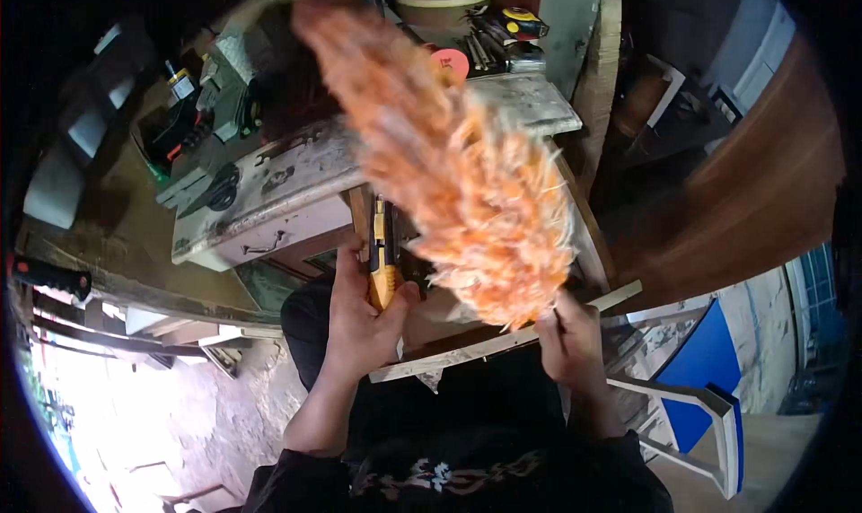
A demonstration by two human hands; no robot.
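Orange feather duster (449,154) in right hand (572,342), one yellow knife (383,257) in left hand (359,320)

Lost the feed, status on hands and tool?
Left hand gripping yellow-and-black utility knife. Right hand holding fluffy orange feather duster, raised over worn white workbench. Duster hides bench beyond.

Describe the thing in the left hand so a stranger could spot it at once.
Start at the worn, paint-stained workbench and drop to its near edge, where the left hand grips a slim utility knife. Its yellow and black body stands out beside the big fluffy orange duster in the right hand.
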